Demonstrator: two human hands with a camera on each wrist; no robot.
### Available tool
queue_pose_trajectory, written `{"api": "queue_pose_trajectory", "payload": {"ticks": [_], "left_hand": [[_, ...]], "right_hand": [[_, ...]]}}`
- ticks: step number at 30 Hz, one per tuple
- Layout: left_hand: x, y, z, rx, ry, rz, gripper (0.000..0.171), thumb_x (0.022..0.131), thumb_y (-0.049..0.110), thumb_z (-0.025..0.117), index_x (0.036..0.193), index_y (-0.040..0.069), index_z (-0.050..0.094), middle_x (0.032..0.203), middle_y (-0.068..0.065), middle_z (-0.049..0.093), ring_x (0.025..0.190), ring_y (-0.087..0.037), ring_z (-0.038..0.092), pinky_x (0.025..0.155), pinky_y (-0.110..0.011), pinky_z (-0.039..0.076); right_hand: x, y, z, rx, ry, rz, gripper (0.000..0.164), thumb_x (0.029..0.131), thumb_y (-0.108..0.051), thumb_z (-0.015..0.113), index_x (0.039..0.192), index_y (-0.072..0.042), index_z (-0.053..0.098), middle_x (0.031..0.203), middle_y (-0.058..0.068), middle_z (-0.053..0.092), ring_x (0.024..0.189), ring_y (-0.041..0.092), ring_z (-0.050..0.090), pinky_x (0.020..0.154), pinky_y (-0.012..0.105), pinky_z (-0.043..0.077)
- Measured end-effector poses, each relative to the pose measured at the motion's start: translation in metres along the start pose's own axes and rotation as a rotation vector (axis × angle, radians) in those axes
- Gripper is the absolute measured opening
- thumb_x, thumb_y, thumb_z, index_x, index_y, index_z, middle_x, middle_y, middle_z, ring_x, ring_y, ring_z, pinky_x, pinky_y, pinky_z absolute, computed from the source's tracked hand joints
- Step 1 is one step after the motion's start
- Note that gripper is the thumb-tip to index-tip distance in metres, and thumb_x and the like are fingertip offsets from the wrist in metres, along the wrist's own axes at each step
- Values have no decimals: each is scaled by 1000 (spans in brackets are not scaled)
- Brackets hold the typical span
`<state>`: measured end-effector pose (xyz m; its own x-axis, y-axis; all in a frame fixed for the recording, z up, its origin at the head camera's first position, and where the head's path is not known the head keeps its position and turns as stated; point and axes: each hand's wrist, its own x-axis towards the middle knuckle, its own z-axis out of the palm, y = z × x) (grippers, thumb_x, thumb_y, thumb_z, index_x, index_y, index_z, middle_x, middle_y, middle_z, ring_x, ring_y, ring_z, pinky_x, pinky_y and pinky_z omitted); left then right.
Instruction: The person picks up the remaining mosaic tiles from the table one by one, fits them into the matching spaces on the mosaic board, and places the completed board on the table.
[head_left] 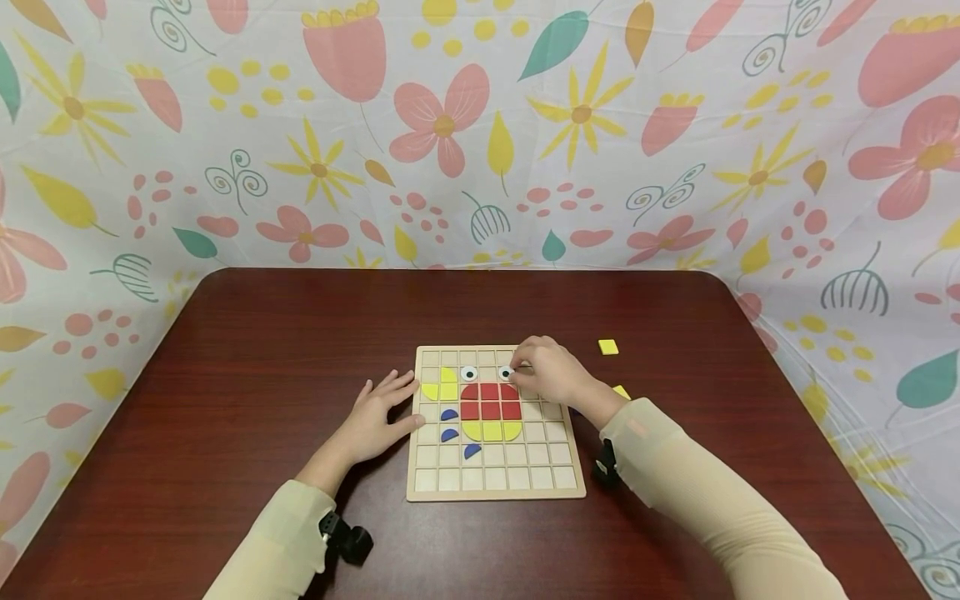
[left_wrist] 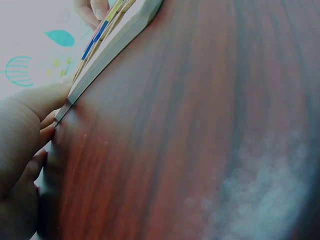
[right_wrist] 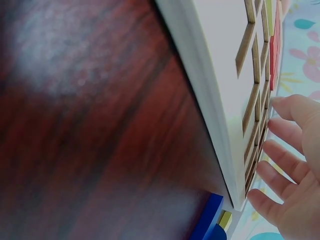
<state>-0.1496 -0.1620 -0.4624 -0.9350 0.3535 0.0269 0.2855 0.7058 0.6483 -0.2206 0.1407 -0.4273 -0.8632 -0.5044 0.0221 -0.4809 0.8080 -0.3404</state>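
Observation:
A wooden grid board (head_left: 497,492) lies on the table with a picture of coloured tiles: red squares (head_left: 491,409), a yellow bottom row (head_left: 492,431), yellow pieces (head_left: 448,391) at left and blue half-circles (head_left: 449,435). One round eye piece (head_left: 468,374) sits above the red. My right hand (head_left: 551,371) pinches the other eye piece (head_left: 506,373) between thumb and index fingertips at its cell; the remaining fingers (right_wrist: 281,155) bend loosely over the board. My left hand (head_left: 375,423) rests at the board's left edge, fingers extended, thumb touching the rim.
A yellow square tile (head_left: 608,347) lies on the table right of the board. Another yellow piece (head_left: 621,391) is partly hidden by the right forearm, with blue pieces (right_wrist: 207,217) close by. A flowered cloth (head_left: 442,208) hangs behind the table's far edge.

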Motion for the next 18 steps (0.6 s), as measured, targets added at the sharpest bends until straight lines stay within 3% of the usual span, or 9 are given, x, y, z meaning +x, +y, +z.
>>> {"api": "queue_pose_trajectory", "payload": {"ticks": [18], "left_hand": [[-1, 0, 0, -1, 6, 7, 63, 88, 34, 67, 141, 9, 45, 151, -9, 36, 145, -31, 22, 113, -63, 5]], "right_hand": [[-2, 5, 1, -8, 3, 34, 18, 86, -29, 68, 97, -15, 73, 112, 4, 63, 109, 26, 55, 86, 39, 51]]}}
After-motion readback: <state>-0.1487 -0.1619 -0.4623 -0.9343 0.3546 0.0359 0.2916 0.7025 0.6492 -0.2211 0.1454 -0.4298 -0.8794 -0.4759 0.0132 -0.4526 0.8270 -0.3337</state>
